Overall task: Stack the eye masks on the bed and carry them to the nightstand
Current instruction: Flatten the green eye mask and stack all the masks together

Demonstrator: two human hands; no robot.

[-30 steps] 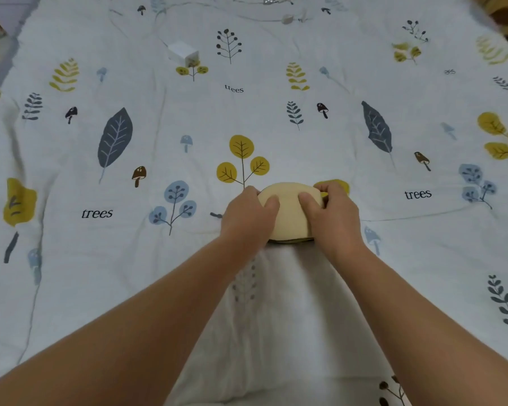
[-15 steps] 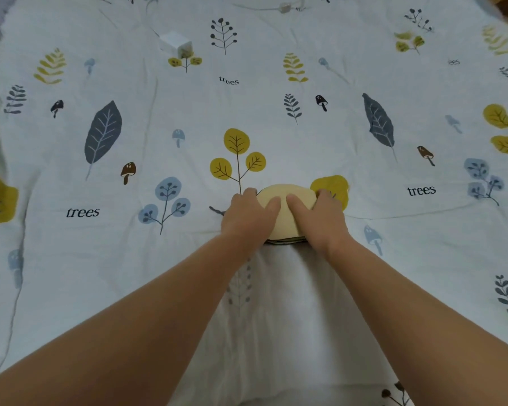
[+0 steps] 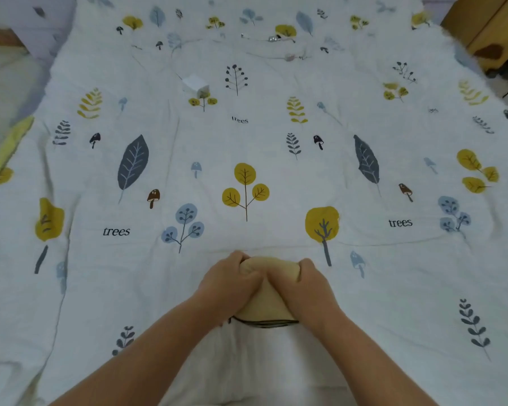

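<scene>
A stack of pale yellow eye masks point(image 3: 265, 304) sits low in the middle of the view, above the near part of the bed. Dark straps show at the stack's near edge. My left hand point(image 3: 228, 284) grips its left side and my right hand point(image 3: 304, 284) grips its right side, fingers curled over the far top edge and squeezing it. Whether the stack still touches the duvet is unclear. The nightstand is not clearly in view.
The bed is covered by a white duvet point(image 3: 247, 148) printed with leaves, trees and mushrooms. A small white box point(image 3: 195, 84) lies on it further back. A cable with small metal bits point(image 3: 273, 39) lies near the far end. Wooden furniture point(image 3: 493, 33) stands at the top right.
Both hands have closed tighter on the stack and drawn it toward me, off the yellow tree print. The view has tilted up, showing more of the bed's far end.
</scene>
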